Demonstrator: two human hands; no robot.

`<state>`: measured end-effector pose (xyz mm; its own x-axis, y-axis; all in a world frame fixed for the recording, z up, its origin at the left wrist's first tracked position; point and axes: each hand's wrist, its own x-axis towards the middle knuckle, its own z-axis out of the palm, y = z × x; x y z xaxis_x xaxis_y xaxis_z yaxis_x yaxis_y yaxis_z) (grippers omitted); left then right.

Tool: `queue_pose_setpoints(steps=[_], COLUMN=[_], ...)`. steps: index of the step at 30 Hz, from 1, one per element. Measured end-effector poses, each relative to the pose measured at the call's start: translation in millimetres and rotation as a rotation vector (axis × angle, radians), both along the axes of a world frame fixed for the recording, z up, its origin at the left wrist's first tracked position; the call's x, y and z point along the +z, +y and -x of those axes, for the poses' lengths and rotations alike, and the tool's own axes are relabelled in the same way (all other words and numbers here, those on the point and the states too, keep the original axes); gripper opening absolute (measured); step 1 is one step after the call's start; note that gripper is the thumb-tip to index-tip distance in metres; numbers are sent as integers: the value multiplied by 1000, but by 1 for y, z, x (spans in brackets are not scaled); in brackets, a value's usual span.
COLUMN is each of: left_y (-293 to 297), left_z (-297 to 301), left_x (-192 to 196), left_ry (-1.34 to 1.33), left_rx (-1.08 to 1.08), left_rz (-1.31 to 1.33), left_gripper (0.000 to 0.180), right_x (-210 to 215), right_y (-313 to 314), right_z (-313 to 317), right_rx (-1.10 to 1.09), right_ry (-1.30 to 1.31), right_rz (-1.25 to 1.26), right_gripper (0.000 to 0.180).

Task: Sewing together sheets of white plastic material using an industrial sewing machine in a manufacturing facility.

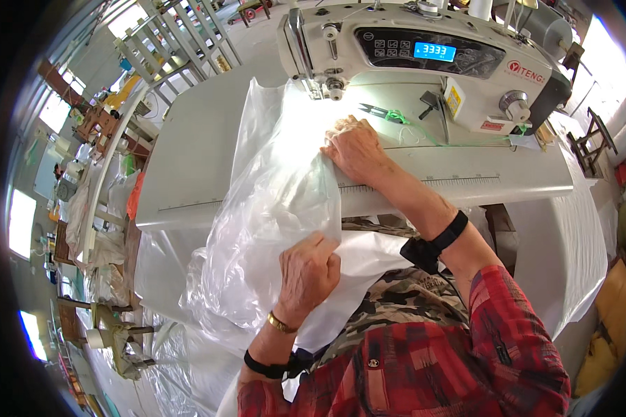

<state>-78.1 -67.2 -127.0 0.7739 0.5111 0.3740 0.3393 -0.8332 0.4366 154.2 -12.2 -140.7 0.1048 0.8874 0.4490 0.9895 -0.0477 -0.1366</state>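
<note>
A large sheet of clear plastic film (257, 208) runs from under the needle area of a white sewing machine (424, 48), over the table's front edge and down across my lap. My left hand (309, 271) is closed on the film's edge below the table front. Up by the needle, my right hand (358, 149) has its fingers curled on the film's right edge, at the machine bed. The lamp's glare washes out the film and fingertips there. Thread snips (382, 113) with green thread lie just beyond my right hand.
A small black tool (429, 104) lies on the sewing table (195, 153) by the machine's pillar. A ruler strip (459, 180) runs along the front edge. More film hangs at the lower left. A metal rack (174, 52) stands behind, and a cluttered bench (111, 174) is at left.
</note>
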Motion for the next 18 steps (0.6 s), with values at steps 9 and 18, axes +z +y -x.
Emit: queue_pose_setpoints(steps=[9,18], left_y=[60,99], left_z=[-49,-99], left_x=[10,14], left_ry=[64,67], left_rx=[47,159], left_rz=[-103,-161], left_gripper=[11,18], right_x=[-5,-1], right_y=[-1,6], right_z=[-5,-4], right_rx=[15,-51], right_ry=[74,24], right_rz=[-32,36], right_gripper=[28,28])
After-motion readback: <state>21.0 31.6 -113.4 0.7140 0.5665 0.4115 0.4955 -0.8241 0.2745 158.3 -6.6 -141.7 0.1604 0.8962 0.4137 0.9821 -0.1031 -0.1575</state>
